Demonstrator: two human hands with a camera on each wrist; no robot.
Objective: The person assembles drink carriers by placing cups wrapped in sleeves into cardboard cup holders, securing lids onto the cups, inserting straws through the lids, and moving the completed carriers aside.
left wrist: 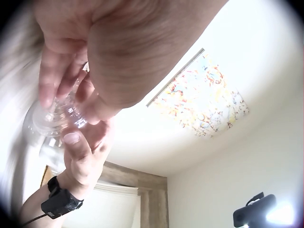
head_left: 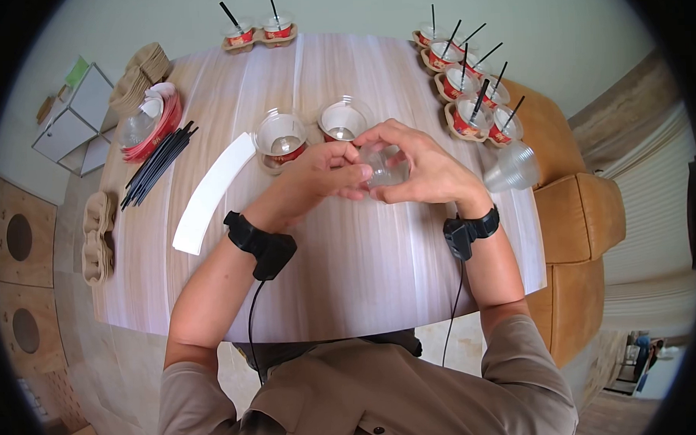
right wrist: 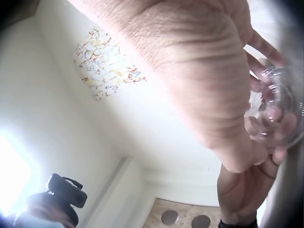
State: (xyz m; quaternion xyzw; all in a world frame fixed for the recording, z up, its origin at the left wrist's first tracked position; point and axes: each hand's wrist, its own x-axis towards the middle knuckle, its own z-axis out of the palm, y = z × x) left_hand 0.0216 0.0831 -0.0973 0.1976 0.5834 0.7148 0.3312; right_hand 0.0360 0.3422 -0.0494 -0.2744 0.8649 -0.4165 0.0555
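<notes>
Both hands meet over the middle of the table around a clear plastic dome lid (head_left: 382,166). My left hand (head_left: 323,174) pinches its left side between thumb and fingers. The right hand (head_left: 430,167) curls round the other side. Close up in the left wrist view, the transparent lid (left wrist: 47,121) lies between the fingertips of both hands; the right wrist view shows its ridged rim (right wrist: 285,114) too. Just beyond the hands stand two red-and-white paper cups, the left cup (head_left: 281,134) and the right cup (head_left: 343,114), both without straws. Part of their cardboard carrier (head_left: 267,168) is hidden by my left hand.
A stack of clear lids (head_left: 513,168) lies by the right edge. Lidded cups with straws (head_left: 467,117) fill carriers at back right. To the left are a white curved strip stack (head_left: 213,195), black straws (head_left: 158,164), red cup sleeves (head_left: 161,132) and empty carriers (head_left: 98,238).
</notes>
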